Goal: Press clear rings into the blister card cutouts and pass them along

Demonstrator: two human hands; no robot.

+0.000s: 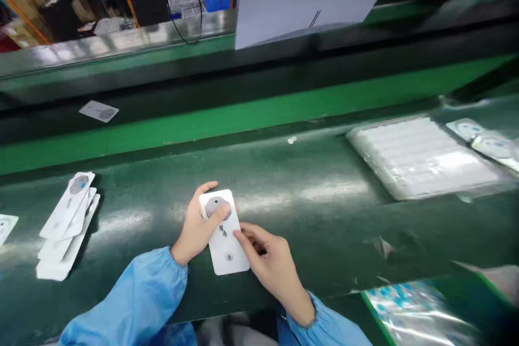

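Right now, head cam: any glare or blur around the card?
Head view: the card is slightly soft, its small print hard to read; glare streaks the green belt beyond it; reflections wash out the clear pack at right; wide-angle distortion bows the belt edges.

your left hand (198,227) stands angled upward, its fingers curled behind and its thumb (221,213) bent inward across the top. your right hand (271,267) lies just below and right of the left hand, slanting inward, its fingertips (243,238) pinching toward it. blue elastic cuffs (172,265) gather at both wrists.
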